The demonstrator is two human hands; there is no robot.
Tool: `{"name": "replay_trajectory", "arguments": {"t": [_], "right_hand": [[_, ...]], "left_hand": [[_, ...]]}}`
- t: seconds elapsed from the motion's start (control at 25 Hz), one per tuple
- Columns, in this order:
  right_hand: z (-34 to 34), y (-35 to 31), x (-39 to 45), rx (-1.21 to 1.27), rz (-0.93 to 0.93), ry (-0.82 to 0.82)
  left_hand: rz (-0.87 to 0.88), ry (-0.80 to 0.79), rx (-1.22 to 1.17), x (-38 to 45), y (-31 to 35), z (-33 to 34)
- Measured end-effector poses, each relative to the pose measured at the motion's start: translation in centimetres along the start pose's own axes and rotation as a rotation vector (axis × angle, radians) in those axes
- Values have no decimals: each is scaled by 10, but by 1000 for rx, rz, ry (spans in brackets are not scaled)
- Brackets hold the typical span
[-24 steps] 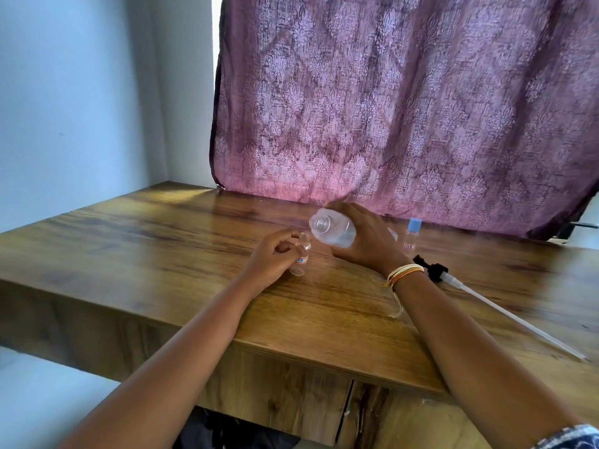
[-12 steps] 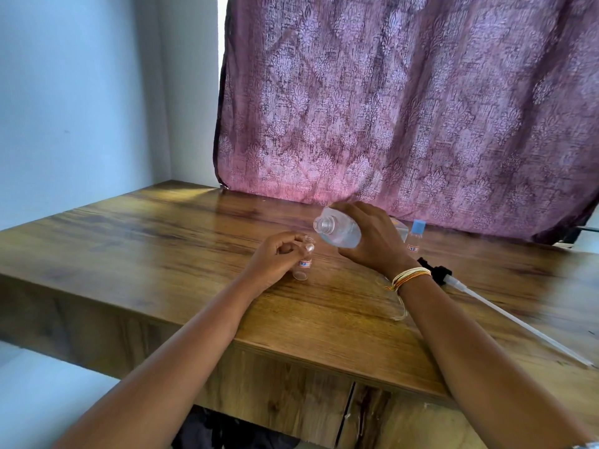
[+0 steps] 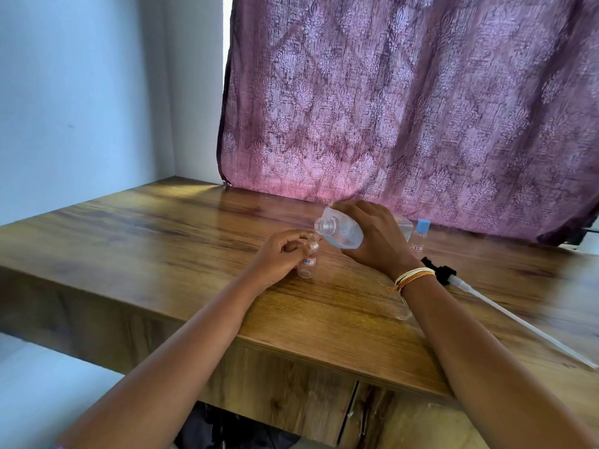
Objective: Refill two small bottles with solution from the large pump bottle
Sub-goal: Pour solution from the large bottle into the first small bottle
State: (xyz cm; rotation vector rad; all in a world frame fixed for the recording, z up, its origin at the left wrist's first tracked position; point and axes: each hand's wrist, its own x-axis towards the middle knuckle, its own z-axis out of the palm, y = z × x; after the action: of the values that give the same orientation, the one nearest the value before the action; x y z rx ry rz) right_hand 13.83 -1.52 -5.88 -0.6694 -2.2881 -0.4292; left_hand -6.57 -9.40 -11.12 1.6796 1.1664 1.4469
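Note:
My right hand point(image 3: 376, 241) grips the large clear bottle point(image 3: 340, 230), which is tipped over to the left with its open neck just above a small clear bottle point(image 3: 307, 264). My left hand point(image 3: 280, 254) holds that small uncapped bottle upright on the wooden table point(image 3: 162, 241). A second small bottle point(image 3: 419, 238) with a blue cap stands behind my right wrist. The removed pump head point(image 3: 439, 272) with its long white tube point(image 3: 518, 322) lies on the table to the right.
A purple patterned curtain point(image 3: 405, 102) hangs along the table's far edge. A pale wall point(image 3: 81, 92) closes off the left side. The table's front edge runs below my forearms.
The large bottle's neck has shifted slightly toward the small bottle's mouth. My left hand has kept the small bottle in place.

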Motion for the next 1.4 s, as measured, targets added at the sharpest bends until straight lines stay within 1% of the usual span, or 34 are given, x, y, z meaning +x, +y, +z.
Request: {"name": "replay_trajectory", "arguments": {"t": [0.36,0.52,0.96,1.12,1.4], "right_hand": [[2,0,-1,-59,-24,14],[3,0,-1,-92,-35,23],[4,2,0,-148,-58,85],[2,1,0,-157,-59,108],[1,0,1,-181,-77,111]], "left_hand": [[-24,-13,-21,-2,3,0],[-30,8,-17,-3,6,1],[-16,-15,-29,-7,11,1],[-30,-16,-84,-10,19,3],[-35,0,-55,-12,22,2]]}}
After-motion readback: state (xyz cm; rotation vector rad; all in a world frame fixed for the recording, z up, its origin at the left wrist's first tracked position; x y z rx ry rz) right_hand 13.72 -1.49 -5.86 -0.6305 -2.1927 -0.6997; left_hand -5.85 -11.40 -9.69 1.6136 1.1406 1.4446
